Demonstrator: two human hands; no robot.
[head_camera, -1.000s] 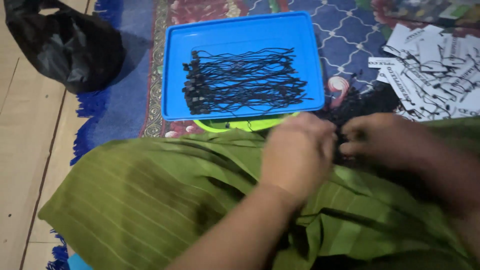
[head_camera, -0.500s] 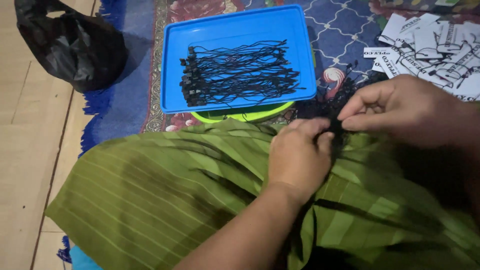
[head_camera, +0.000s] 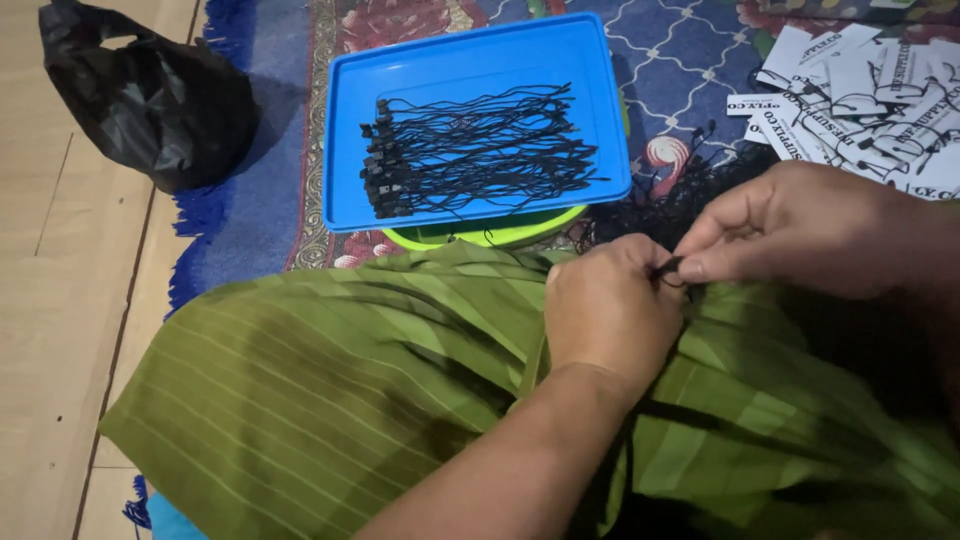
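I see my left hand resting on the green striped cloth over my lap, its fingers curled inward against a small black string loop; how firmly that grip closes I cannot tell, since the back of the hand hides the fingertips. My right hand comes in from the right, thumb and forefinger pressed together, pinching the same black loop right where the two hands meet. Just beyond the hands a loose tangle of black strings lies on the patterned rug. Further out, a blue tray sits on a lime-green container and carries a neat row of black string loops, laid side by side with their fasteners to the left. A heap of white printed tags lies at the upper right, well apart from the tray. A black plastic bag sits on the wooden floor at the upper left.
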